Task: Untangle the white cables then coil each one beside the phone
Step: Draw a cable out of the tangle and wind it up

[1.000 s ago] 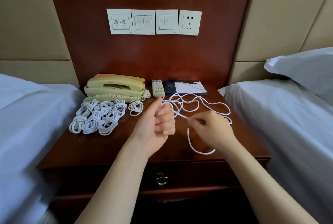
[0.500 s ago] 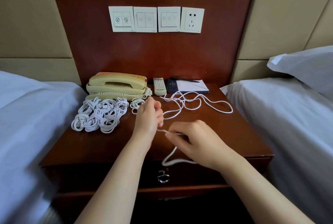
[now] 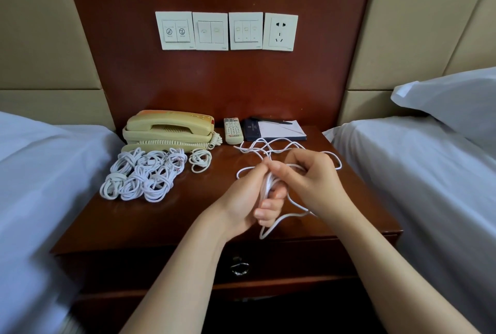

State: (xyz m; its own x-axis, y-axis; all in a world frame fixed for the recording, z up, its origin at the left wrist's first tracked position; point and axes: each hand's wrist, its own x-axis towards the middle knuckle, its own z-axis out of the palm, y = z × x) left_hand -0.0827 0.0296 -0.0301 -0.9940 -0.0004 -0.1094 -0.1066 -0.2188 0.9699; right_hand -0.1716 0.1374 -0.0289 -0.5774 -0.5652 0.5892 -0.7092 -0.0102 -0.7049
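Mid-coil on one white cable (image 3: 279, 143). My L hand (image 3: 248, 199), ctr of frame, is curled round a bunch of loops, fingers closed on them. The bunch runs approx up-down in the frame, and one loop droops out the bottom to about the front edge of the desk (image 3: 161, 215). My R hand (image 3: 315, 180), just right of it, pinches the same cable at the top of the bunch, thumb & fingers bent in. Hands touching or nearly, can't tell which.

What the next wrap turns on: the loose slack lies above both hands in the frame, sprawled mostly left-right across the desk below the remote (image 3: 233, 131) and notepad (image 3: 279, 129), w/ one strand swinging out right and back behind the R hand. So the R hand is nearer the slack. I judge it should feed while the L hand just holds the bunch. A few strands cross up there and may snag; can't tell if it's a real knot.

Drop-off spot: finished coils (image 3: 139, 175) sit ctr-left, just below the phone (image 3: 169, 129), w/ a lone coil (image 3: 200, 159) at their right end. That's left of my L hand, so the L side is nearer for setting down.
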